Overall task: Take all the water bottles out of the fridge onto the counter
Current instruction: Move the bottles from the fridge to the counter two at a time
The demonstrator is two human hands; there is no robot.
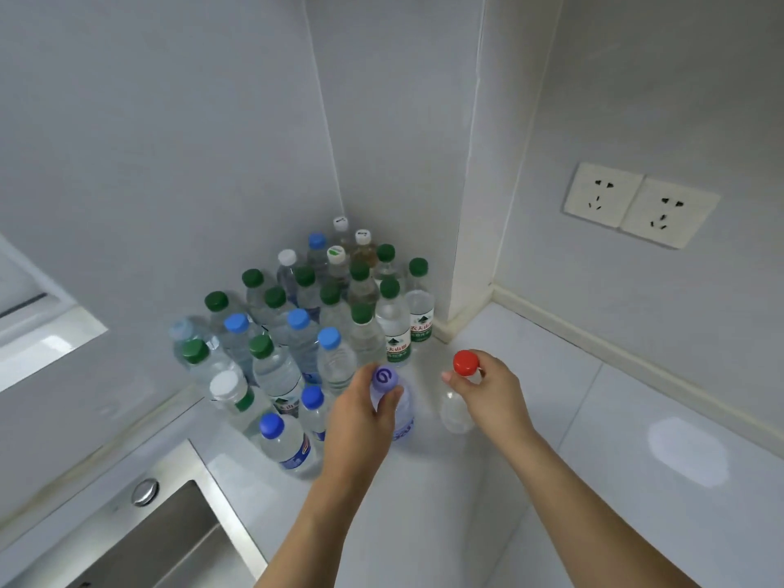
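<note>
Head view: both hands reach out over a white surface [530, 439] toward a corner of pale walls. The left hand [360, 413] curls its fingers round the neck of a purple-capped bottle [396, 411], thumb and fingertips just under the cap, the bottle standing upright on the surface. The right hand [488, 390] pinches the neck of a red-capped bottle [456, 411] below its cap; this bottle is clear and also stands on the surface, just right of the purple-capped one and apart from it.

Behind and left of the purple-capped bottle, a dense cluster of water bottles [305, 328] fills the corner, with green, blue and white caps, packed nearly shoulder to shoulder up to both walls. The nearest of them almost touch the left hand's bottle.

Right of the red-capped bottle the surface runs open along the wall skirting. A double wall socket [640, 203] sits on the right wall above that stretch. Near and left of the cluster, a steel sink [169, 541] is sunk into the surface, its rim close to the front bottles.
</note>
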